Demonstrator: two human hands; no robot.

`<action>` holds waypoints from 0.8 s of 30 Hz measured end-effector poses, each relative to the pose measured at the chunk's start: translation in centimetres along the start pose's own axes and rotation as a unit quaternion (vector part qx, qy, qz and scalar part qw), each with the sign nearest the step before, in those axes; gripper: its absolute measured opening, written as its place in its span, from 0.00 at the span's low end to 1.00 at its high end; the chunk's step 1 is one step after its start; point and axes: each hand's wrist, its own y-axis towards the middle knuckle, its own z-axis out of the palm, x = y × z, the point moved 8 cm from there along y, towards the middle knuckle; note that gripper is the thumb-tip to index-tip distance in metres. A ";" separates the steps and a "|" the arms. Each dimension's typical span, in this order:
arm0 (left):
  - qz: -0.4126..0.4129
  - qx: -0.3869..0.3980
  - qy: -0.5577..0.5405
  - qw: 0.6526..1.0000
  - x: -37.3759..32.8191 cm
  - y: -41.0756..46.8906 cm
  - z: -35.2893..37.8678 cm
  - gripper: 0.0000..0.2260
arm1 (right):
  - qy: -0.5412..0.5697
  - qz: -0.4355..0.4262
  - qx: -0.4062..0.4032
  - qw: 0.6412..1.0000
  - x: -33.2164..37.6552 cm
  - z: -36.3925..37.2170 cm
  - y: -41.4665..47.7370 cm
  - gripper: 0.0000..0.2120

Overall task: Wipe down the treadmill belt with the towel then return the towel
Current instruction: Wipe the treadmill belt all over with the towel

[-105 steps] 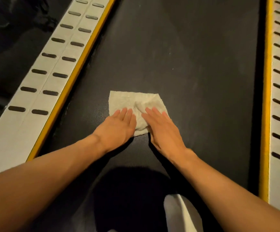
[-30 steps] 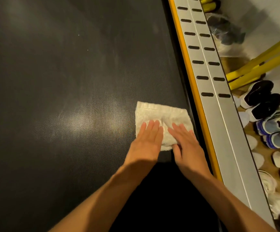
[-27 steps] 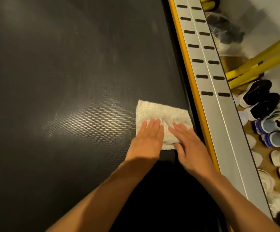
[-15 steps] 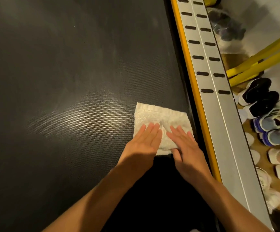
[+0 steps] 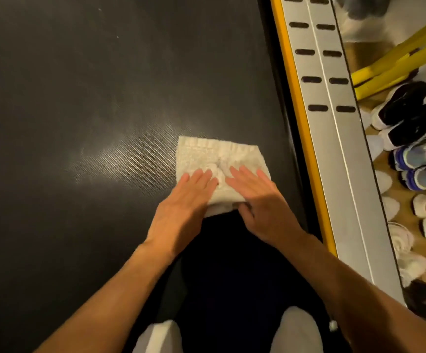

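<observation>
A folded white towel [image 5: 214, 155] lies flat on the black treadmill belt [image 5: 92, 98], close to the belt's right edge. My left hand [image 5: 183, 207] presses on the towel's near left part with straight fingers. Beside it, my right hand [image 5: 262, 202] presses flat on the near right part, its thumb at the towel's near edge. Both hands cover the towel's near half.
A yellow strip [image 5: 301, 123] and a grey slotted side rail [image 5: 334, 138] run along the belt's right. Beyond the rail, several shoes [image 5: 410, 115] sit on the floor beside yellow bars [image 5: 395, 64]. My knees in light trousers [image 5: 296, 329] show at the bottom.
The towel and both hands went from mid-belt to its right edge earlier. Over the last second they slid slightly towards me, hands still flat on the towel.
</observation>
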 end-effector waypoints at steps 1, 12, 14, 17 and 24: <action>-0.005 -0.019 -0.009 1.000 0.1 0.4 -0.7 0.23 | -0.009 0.004 0.007 1.000 0.1 -0.1 0.6 0.26; -0.010 0.004 -0.005 1.000 0.6 0.9 -0.3 0.20 | -0.019 -0.017 0.064 0.998 0.5 0.2 1.2 0.23; 0.002 -0.003 -0.004 1.000 0.4 0.9 -0.2 0.20 | -0.022 -0.004 0.083 0.996 0.1 0.2 1.4 0.24; 0.000 -0.002 0.022 1.000 0.3 1.1 -0.1 0.22 | -0.014 0.005 0.082 0.997 -0.2 0.6 1.8 0.27; -0.045 -0.018 0.026 0.998 -0.8 0.1 0.0 0.21 | -0.011 0.001 0.056 0.998 0.2 0.4 0.9 0.24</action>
